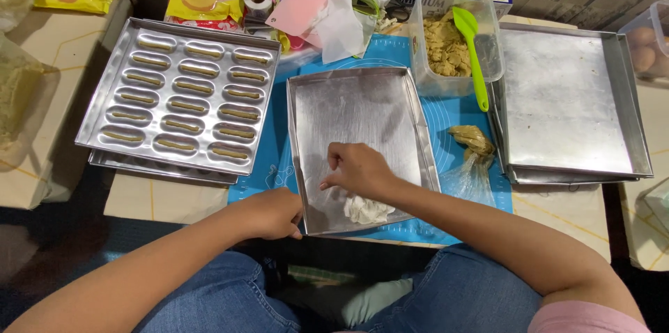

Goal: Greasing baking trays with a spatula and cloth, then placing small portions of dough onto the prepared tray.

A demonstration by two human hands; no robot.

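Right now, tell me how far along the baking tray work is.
Done: the moulded tray has dough strips in every cavity. In hand: the right hand rubs the flat tray with a white wad beside it, while the left hand steadies its corner. Left: that tray holds no dough, the stacked trays are bare, and dough remains in the tub.

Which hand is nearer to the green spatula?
Right. The right hand is inside the flat tray, below and left of the green spatula. The left hand holds that tray's near left corner, farther away.
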